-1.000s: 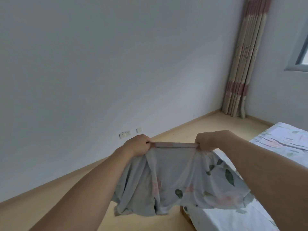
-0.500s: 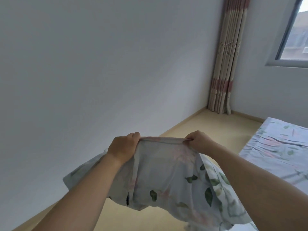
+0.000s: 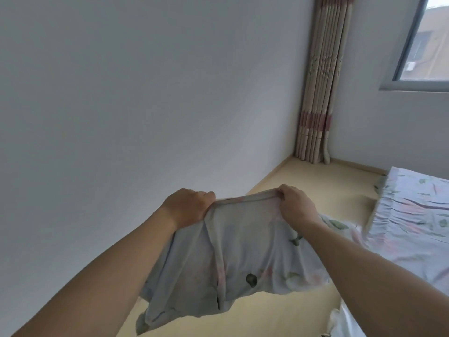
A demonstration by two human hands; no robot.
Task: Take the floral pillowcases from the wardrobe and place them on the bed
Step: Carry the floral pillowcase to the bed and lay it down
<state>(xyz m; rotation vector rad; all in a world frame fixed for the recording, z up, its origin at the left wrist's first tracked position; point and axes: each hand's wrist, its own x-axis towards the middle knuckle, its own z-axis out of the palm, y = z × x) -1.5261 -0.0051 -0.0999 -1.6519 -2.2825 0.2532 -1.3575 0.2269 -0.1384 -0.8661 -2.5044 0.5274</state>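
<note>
Plain bedroom corner in soft daylight

A bare pale grey wall (image 3: pixel 145 93) fills the left and centre, meeting a second wall at a corner where a gathered curtain (image 3: pixel 320 81), beige with pink bands, hangs to the floor. A grey-framed window (image 3: pixel 422 45) sits high on the right, showing a building outside. The floor (image 3: pixel 315 181) is light yellowish, edged by a matching skirting board. Daylight is even and muted, with no hard shadows.
</note>
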